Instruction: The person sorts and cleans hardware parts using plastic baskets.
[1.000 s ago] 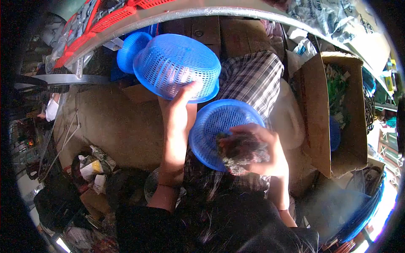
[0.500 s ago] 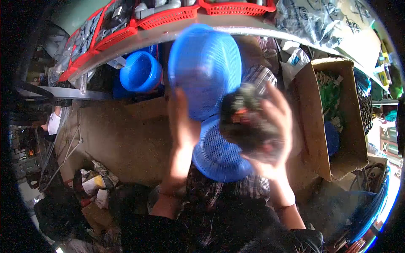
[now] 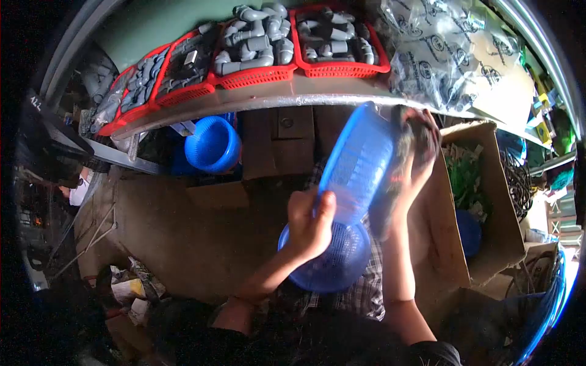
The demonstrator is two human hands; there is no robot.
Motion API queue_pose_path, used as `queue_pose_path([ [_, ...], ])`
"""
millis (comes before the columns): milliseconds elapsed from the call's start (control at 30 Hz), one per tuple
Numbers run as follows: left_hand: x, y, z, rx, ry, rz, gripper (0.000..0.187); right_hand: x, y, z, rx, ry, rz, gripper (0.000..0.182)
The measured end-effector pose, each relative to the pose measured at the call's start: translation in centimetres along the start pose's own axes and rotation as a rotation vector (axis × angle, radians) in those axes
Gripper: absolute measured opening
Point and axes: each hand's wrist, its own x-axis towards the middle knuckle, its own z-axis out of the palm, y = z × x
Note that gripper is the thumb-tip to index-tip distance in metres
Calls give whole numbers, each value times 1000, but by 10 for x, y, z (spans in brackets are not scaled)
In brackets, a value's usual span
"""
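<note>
My left hand [image 3: 311, 224] grips the rim of a blue plastic basket [image 3: 360, 161], its thumb over the near edge. The basket is held up and tilted on its side. At the basket's right, my right hand [image 3: 417, 174] holds a dark, mottled cloth [image 3: 400, 146] against or very near the outer wall; motion blur hides the exact contact. Below, a second blue basket [image 3: 336, 265] with a perforated wall sits on my lap, over plaid fabric [image 3: 372, 283].
Red trays [image 3: 259, 74] of grey pipe fittings line the bench above, beside clear printed plastic bags [image 3: 439, 61]. Another blue basket [image 3: 213, 145] stands under the bench. An open cardboard box [image 3: 445, 232] is at right, and scraps [image 3: 131, 287] lie on the left floor.
The upper basket has moved right and tilted over. My right hand has carried the cloth up to the basket's right side. The view has shifted, showing more of the bench.
</note>
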Motion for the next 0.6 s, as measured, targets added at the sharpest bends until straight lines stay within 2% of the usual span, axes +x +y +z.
queue_pose_path([
  [33, -2, -3, 2, 55, 22, 70, 42, -12, -8, -1, -75, 4, -90, 52],
  [67, -3, -6, 3, 111, 48, 139, 48, -32, -17, 6, -54, 12, -57, 54],
  [100, -1, -1, 6, 10, 62, 123, 56, -41, -38, 13, -36, -28, -75, 53],
  [167, 1, 4, 7, -128, 73, 85, 66, -65, -45, 18, 55, 90, -172, 51],
  [267, -2, 6, 3, -196, 40, 7, 71, -79, -54, 5, 622, 143, 322, 56],
  [333, 0, 12, 4, -206, -44, 3, 66, -82, -51, 3, 413, 114, 96, 53],
  [400, 2, 15, 3, -237, -157, -50, 62, -84, -45, 5, -119, 58, -598, 35],
  [433, 3, 15, 2, -263, -230, -101, 60, -85, -58, -4, -255, -47, -582, 28],
  [467, 5, 13, 9, -322, -205, -136, 55, -86, -63, -12, -296, -174, -563, 24],
  [500, 12, 16, 2, -412, -328, -147, 56, -87, -65, -18, -336, -302, -542, 21],
  [533, 19, 19, -6, -496, -452, -167, 57, -92, -67, -18, -353, -406, -550, 35],
  [567, 14, 22, 0, -470, -410, -172, 62, -95, -63, -12, -287, -326, -559, 34],
  [600, 10, 24, 6, -443, -369, -176, 67, -93, -62, -16, -333, -344, -612, 35],
])
